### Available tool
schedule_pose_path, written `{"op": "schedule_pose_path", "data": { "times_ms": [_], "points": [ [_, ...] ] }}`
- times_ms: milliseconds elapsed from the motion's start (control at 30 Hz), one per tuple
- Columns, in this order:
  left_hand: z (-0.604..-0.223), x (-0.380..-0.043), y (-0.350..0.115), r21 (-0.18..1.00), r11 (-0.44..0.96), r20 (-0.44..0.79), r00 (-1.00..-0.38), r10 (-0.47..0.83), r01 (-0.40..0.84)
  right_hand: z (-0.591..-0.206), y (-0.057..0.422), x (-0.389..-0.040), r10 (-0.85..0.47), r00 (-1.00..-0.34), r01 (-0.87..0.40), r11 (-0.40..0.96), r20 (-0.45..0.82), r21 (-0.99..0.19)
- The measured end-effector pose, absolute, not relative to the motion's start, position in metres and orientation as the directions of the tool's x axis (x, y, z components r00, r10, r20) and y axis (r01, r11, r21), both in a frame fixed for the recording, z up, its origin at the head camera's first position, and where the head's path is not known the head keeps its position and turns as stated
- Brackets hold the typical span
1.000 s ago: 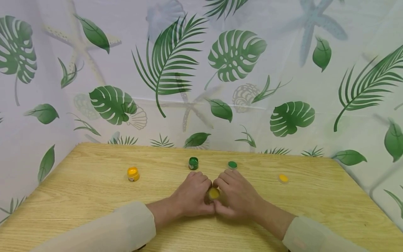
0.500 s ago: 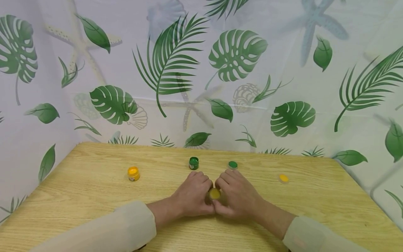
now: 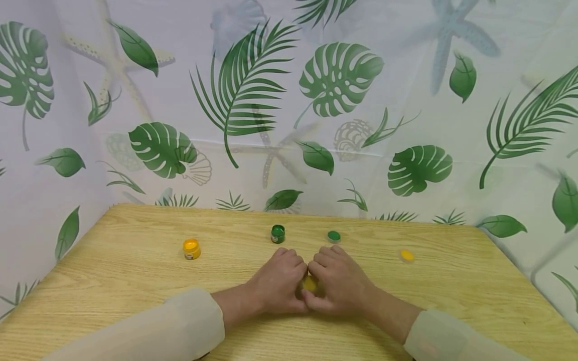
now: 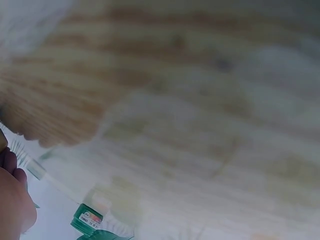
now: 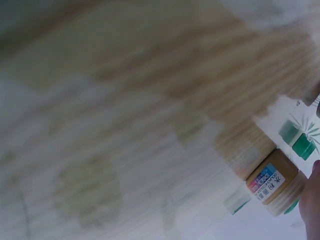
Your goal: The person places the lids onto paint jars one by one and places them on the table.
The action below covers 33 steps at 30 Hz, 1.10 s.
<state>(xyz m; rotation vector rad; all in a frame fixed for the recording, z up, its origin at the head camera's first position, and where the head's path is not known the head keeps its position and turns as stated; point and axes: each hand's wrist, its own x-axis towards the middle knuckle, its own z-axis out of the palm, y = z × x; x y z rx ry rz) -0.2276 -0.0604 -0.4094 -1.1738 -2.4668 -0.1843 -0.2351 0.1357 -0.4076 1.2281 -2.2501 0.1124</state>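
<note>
Between both hands, just above the table, is a small ochre paint jar [image 3: 309,283]. Its label shows in the right wrist view, where the jar [image 5: 272,181] lies tilted beside the fingers. The left hand [image 3: 281,282] grips the jar from the left. From the other side the right hand [image 3: 339,282] holds it, thumb and curled fingers around its top. The two hands touch at the fingertips and hide most of the jar. In the left wrist view, only part of the left hand [image 4: 17,202] shows at the edge.
An open yellow paint jar [image 3: 191,249] stands at the left on the wooden table [image 3: 135,281]. Farther back are an open green jar [image 3: 277,234] and a green lid [image 3: 333,236]. A yellow lid [image 3: 407,256] lies at the right. Leaf-printed cloth [image 3: 271,100] hangs behind.
Both hands have shifted slightly, with their knuckles closer together. The ochre jar top sits a little lower and is more covered by the fingers. The other jars and lids stay put.
</note>
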Motion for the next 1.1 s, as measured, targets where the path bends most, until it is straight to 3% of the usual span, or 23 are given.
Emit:
{"op": "schedule_pose_path", "data": {
  "times_ms": [267, 533, 733, 1100],
  "points": [
    [-0.4092, -0.2252, -0.0586, -0.054, 0.644, 0.362, -0.586, 0.725, 0.763, -0.4077, 0.1332, -0.2331, -0.73, -0.464, -0.785, 0.601, 0.502, 0.149],
    [-0.4081, -0.227, -0.0591, 0.03, 0.686, 0.337, -0.654, 0.678, 0.727, -0.4062, 0.1359, -0.2343, -0.72, -0.477, -0.777, 0.613, 0.504, 0.14],
    [-0.4071, -0.2276, -0.0601, -0.013, 0.686, 0.345, -0.641, 0.686, 0.728, -0.4058, 0.1349, -0.2347, -0.748, -0.438, -0.792, 0.584, 0.498, 0.181],
    [-0.4084, -0.2274, -0.0587, -0.016, 0.672, 0.321, -0.633, 0.704, 0.74, -0.4061, 0.1363, -0.2335, -0.747, -0.455, -0.786, 0.593, 0.484, 0.177]
  ]
}}
